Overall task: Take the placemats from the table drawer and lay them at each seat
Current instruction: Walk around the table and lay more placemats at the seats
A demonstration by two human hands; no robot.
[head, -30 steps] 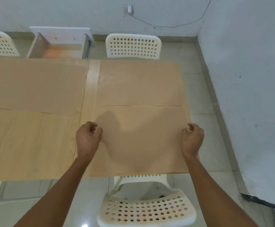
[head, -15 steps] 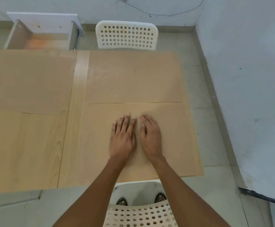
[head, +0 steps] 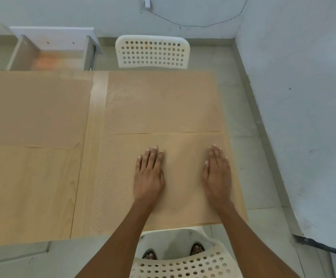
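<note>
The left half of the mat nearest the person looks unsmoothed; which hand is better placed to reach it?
The left, probably. The left hand lies flat near the middle of the near placemat, beside the uncovered left half. The right hand rests by the mat's right edge.

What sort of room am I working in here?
Probably a plain dining corner: a wooden table laid with placemats, white plastic chairs on both sides, bare walls and a tiled floor.

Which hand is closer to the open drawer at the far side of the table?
The left hand. The open drawer is far off to the left, beyond the table's far edge. The right hand lies flat further right on the same placemat, so farther away.
</note>
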